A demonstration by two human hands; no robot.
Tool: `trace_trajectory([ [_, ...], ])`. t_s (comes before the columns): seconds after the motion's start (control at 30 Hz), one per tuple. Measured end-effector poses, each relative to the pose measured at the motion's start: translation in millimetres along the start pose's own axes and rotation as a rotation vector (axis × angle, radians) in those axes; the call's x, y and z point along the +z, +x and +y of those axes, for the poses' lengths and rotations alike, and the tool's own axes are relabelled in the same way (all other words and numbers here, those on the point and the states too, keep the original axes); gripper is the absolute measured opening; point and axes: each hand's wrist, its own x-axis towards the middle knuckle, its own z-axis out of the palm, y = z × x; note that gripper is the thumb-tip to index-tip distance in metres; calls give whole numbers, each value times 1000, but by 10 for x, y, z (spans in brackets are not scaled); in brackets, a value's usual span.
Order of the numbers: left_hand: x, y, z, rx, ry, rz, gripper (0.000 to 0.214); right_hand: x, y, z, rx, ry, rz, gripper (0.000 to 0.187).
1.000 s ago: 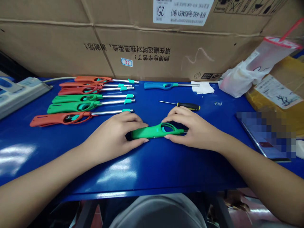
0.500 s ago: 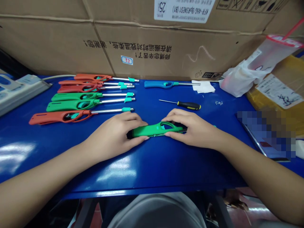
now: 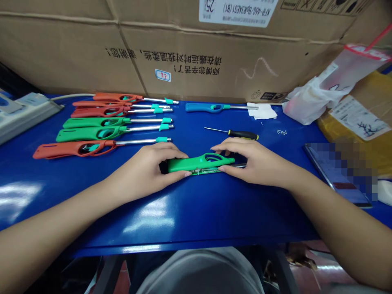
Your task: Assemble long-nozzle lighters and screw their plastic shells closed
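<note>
green lighter (image 3: 190,164): mid-table (image 3: 196,224), between both hands; casing gaping along near edge
left hand (image 3: 150,167): fingers pinching its butt end
right hand (image 3: 263,165): fingers gripping trigger-guard end, thumb nearside
screwdriver (image 3: 245,134): beyond right hand, not touching

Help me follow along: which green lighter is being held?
The green lighter between the left hand and right hand, its casing gaping along the near edge. Two other green lighters lie untouched, farther left.
</note>
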Motion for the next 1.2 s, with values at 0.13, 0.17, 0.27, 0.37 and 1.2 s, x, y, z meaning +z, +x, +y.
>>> trace_trajectory([
  [0.13, 16, 0, -8, 13, 8, 3, 35, 27, 7, 20, 32, 35, -15, 40],
  [0.17, 19, -1, -13, 16, 10, 4, 35, 28, 8, 17, 39, 42, -20, 39],
  [0.27, 26, -3, -33, 23, 11, 6, 33, 22, 7, -10, 22, 49, -33, 34],
  [0.37, 30, -1, -40, 21, 3, 7, 33, 17, 6, -54, -45, 51, -19, 36],
  [1.2, 146, -1, 146, 325, 274, 20, 28, -137, -39, -143, 17, -98, -55, 13],
])
